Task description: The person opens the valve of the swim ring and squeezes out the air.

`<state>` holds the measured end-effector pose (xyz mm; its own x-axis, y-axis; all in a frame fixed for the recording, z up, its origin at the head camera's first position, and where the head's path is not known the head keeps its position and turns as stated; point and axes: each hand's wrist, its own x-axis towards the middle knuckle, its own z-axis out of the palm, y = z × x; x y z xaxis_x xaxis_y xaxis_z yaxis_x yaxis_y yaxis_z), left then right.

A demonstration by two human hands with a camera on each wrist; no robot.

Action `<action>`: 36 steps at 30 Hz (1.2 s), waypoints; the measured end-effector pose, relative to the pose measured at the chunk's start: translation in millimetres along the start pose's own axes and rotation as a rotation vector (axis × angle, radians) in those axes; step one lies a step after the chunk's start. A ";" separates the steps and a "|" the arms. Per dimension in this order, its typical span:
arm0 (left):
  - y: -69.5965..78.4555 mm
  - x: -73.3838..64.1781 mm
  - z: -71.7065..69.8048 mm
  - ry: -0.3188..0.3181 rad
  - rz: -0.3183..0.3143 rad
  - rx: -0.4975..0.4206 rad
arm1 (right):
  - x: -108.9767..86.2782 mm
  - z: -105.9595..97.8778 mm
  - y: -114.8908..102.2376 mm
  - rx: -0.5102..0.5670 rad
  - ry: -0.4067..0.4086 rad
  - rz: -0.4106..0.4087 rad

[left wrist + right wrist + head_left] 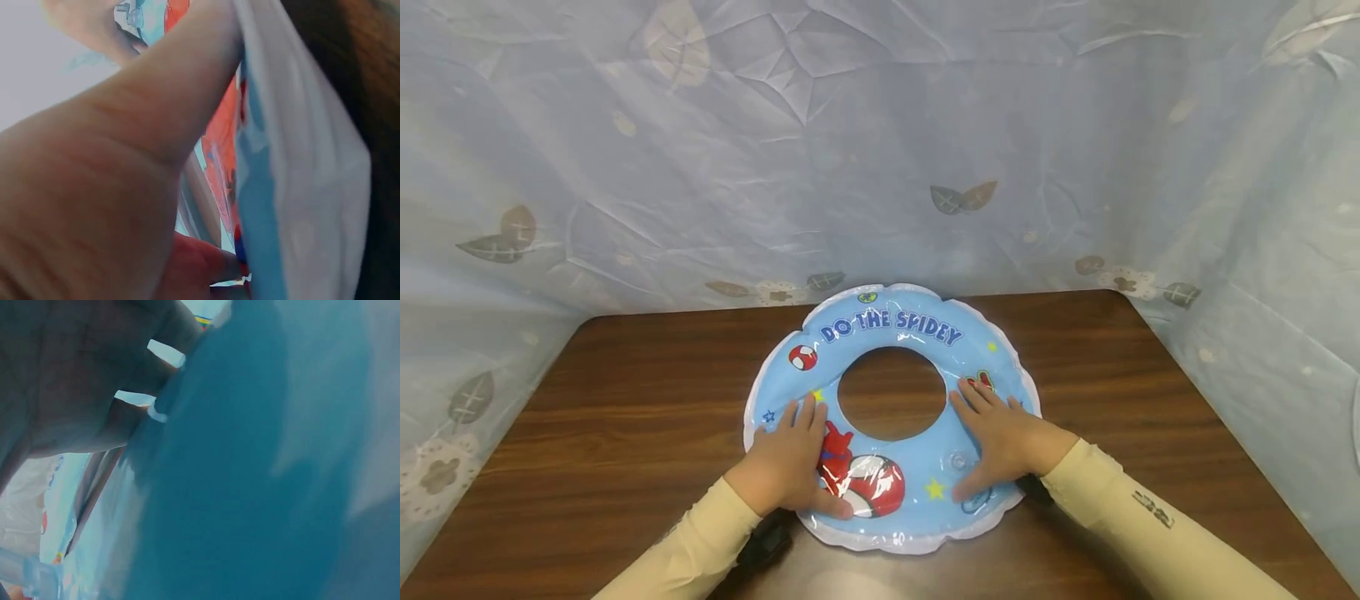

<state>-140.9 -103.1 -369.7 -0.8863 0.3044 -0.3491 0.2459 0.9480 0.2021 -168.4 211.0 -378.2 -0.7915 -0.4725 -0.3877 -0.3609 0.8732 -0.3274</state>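
Observation:
A light-blue inflatable swim ring (917, 454) with a white scalloped edge and the words "DO THE SPIDEY" lies flat on a wooden table. My left hand (786, 462) rests on the ring's left side, fingers spread beside a red spider figure. On the right side, my right hand (1007, 433) lies with spread fingers near a clear valve (958, 460). In the left wrist view the left hand (112, 144) touches the ring's white edge (312, 162). The right wrist view has the right hand (81, 369) against the ring's blue surface (231, 475), partly blurred.
The dark brown wooden table (625, 433) extends on both sides of the ring. A pale blue cloth with leaf patterns (880, 167) hangs behind the table and along its sides. Cream sleeves (1150, 517) cover both forearms.

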 end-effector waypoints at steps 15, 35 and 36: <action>-1.6 3.3 -5.2 -0.086 -0.011 -0.002 | -8.1 -3.1 7.8 0.023 0.033 -0.027; -2.8 6.1 -25.2 -0.162 0.034 -0.016 | -9.4 -26.0 24.5 0.109 -0.089 -0.132; 0.0 8.0 -28.0 -0.153 0.037 -0.010 | -10.5 -30.0 25.0 0.122 -0.093 -0.127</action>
<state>-159.0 -103.3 -346.8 -0.8065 0.3508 -0.4759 0.2733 0.9350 0.2261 -183.9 241.5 -356.4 -0.6924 -0.5921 -0.4123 -0.3883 0.7874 -0.4787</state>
